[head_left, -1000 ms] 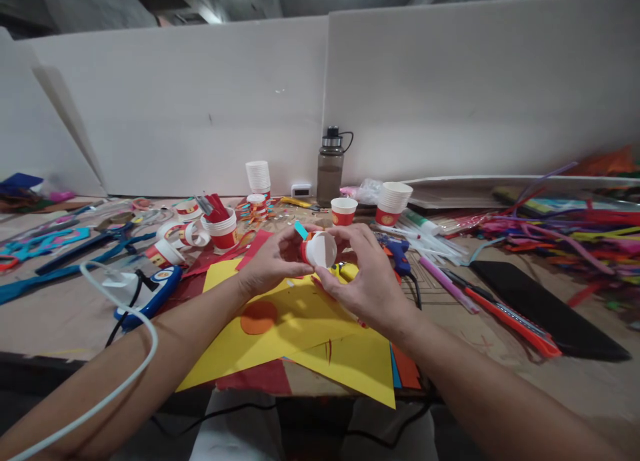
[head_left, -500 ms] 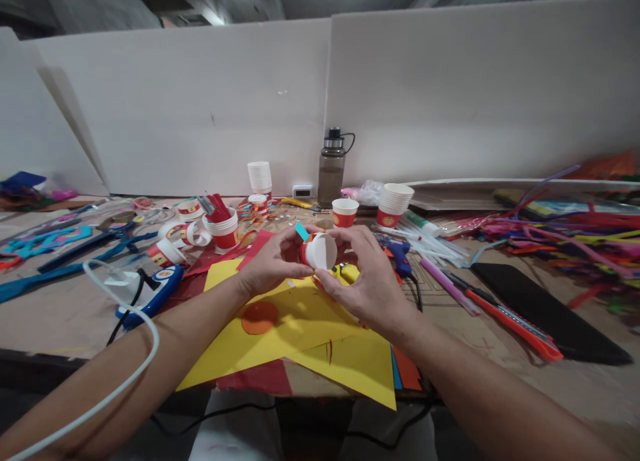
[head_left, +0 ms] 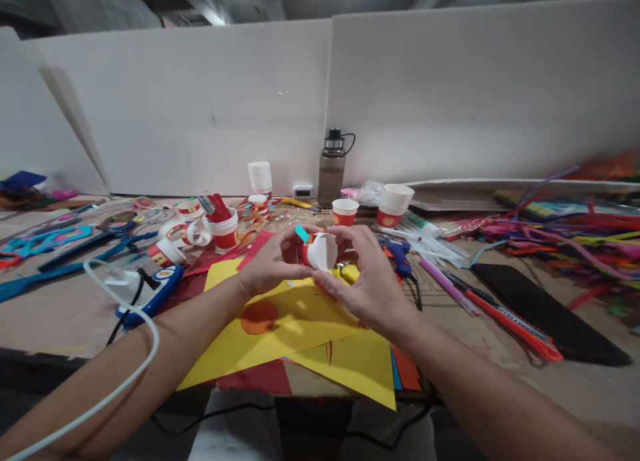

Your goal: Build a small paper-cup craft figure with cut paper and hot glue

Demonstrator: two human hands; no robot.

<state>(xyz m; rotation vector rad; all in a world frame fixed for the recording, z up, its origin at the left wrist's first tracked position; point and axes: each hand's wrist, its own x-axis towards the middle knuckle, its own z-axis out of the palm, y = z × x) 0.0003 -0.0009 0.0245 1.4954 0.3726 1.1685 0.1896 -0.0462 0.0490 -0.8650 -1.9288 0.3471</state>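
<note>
Between both hands is a small red-and-white paper cup (head_left: 320,253), tilted on its side with a white round face toward me. A turquoise strip (head_left: 302,233) sticks up from its left side. My left hand (head_left: 274,260) grips the cup from the left, thumb along its lower edge. On the other side my right hand (head_left: 364,269) has its thumb and fingers around the cup's right edge. Below them lie yellow paper sheets (head_left: 300,321) with an orange paper disc (head_left: 259,317). Something yellow (head_left: 349,272) is partly hidden behind my right hand.
Cup stacks (head_left: 394,204) and a dark bottle (head_left: 332,171) stand at the back. A glue gun (head_left: 399,256), utility knife (head_left: 515,321) and black flat case (head_left: 545,314) lie right. Left are a power strip (head_left: 157,294) and scissors (head_left: 47,244). A white cable (head_left: 153,341) crosses my left forearm.
The cup has turned slightly between my fingers, and its white face shows a little differently. Both hands stay in nearly the same place.
</note>
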